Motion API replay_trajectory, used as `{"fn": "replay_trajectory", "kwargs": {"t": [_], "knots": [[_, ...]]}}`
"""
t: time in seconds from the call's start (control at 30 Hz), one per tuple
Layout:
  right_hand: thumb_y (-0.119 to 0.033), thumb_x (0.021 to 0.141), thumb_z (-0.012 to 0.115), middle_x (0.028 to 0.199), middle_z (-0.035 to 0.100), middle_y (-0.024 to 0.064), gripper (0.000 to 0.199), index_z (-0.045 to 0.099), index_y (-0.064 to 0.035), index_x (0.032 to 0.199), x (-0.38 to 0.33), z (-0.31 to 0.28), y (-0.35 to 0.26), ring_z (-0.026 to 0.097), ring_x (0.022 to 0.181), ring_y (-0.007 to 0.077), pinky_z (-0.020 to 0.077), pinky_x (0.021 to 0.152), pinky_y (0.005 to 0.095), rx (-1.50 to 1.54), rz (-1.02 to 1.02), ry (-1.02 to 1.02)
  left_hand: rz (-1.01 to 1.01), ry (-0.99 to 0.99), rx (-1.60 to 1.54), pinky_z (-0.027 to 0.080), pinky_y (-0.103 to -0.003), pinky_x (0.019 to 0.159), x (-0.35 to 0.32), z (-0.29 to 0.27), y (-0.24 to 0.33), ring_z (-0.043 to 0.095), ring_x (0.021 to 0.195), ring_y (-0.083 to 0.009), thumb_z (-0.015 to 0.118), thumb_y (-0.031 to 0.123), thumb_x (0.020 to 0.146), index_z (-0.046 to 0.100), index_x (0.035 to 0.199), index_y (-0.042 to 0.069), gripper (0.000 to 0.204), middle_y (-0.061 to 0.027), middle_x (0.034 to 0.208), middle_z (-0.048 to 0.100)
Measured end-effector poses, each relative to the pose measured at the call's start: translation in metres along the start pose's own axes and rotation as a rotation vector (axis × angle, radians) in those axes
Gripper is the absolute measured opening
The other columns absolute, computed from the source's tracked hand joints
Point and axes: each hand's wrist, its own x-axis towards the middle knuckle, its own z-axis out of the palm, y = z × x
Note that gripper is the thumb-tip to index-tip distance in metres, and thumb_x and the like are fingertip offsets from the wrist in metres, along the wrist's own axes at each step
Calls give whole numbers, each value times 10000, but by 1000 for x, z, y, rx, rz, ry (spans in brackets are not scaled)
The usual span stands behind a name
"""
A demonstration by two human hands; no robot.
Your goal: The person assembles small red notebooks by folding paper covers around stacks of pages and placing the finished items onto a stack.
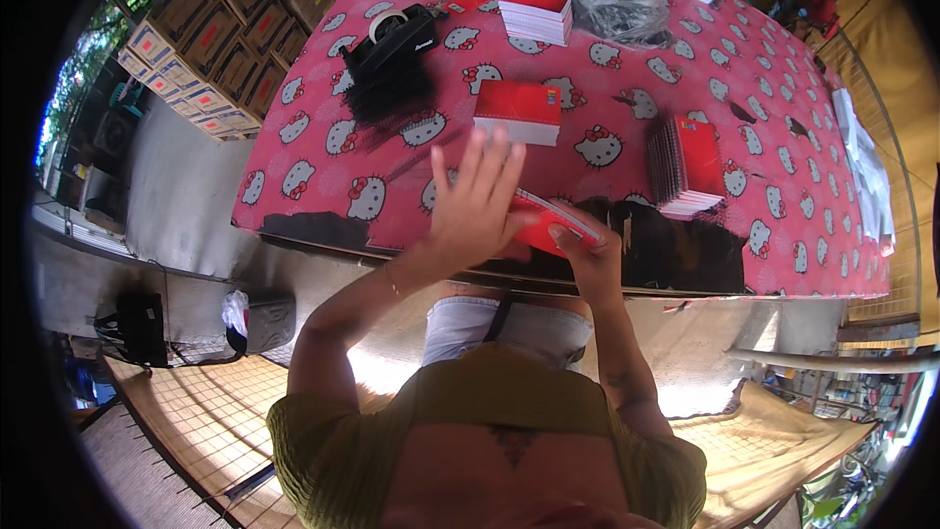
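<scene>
A red-covered notebook (537, 235) is tilted over the table's front edge, gripped between the thumb and fingers of my right hand (595, 257). My left hand (472, 204) is beside it, fingers stretched and spread, its lower edge close to the notebook; whether it touches cannot be made out. Just beyond my left fingertips sits a short stack of red notebooks (519, 106). To the right stands another stack (697, 159), with dark spiral binding along its left side. A third stack (536, 12) rests farther back.
The table (597, 176) has a pink cat-print cover and a dark torn patch at its front edge. A black tape dispenser (392, 44) stands left, by a pile of black bristly strands (392, 93). Clear plastic (612, 0) lies behind. Cardboard boxes (211, 39) are stacked left.
</scene>
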Motion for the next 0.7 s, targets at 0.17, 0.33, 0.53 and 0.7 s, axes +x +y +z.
{"fn": "replay_trajectory", "kwargs": {"t": [0.17, 0.33, 0.53, 0.7], "knots": [[-67, 941, 659, 1095, 714, 76, 307, 651, 18, 1237, -3, -2, 7, 621, 999, 97, 492, 907, 268, 81, 96, 33, 110, -118, -202, 152, -680, 1099, -73, 20, 26, 293, 1459, -337, 577, 555, 894, 398, 1465, 17, 804, -198, 1550, 342], [-43, 928, 659, 1016, 728, 70, 295, 669, -8, 1220, -3, 0, 34, 622, 902, 77, 508, 820, 250, -121, 103, -102, 11, -37, -273, 119, -571, 1147, -16, -6, -12, 593, 1145, -235, 618, 272, 936, 611, 1265, 79, 382, -64, 1208, 641], [-41, 914, 667, 923, 719, 44, 290, 677, -7, 1202, -4, 1, 64, 587, 834, 53, 503, 764, 231, -186, 158, -187, 48, -214, -336, 161, -608, 1124, -36, 11, -20, 580, 1173, -233, 627, 348, 924, 591, 1294, 90, 452, -70, 1214, 629], [-64, 914, 671, 922, 715, 39, 292, 674, -2, 1199, -4, 4, 58, 579, 832, 56, 506, 768, 245, -126, 199, -93, -4, -303, -137, 149, -657, 1114, -91, 29, 32, 318, 1422, -390, 496, 545, 941, 375, 1452, -25, 775, -227, 1520, 339]]}}
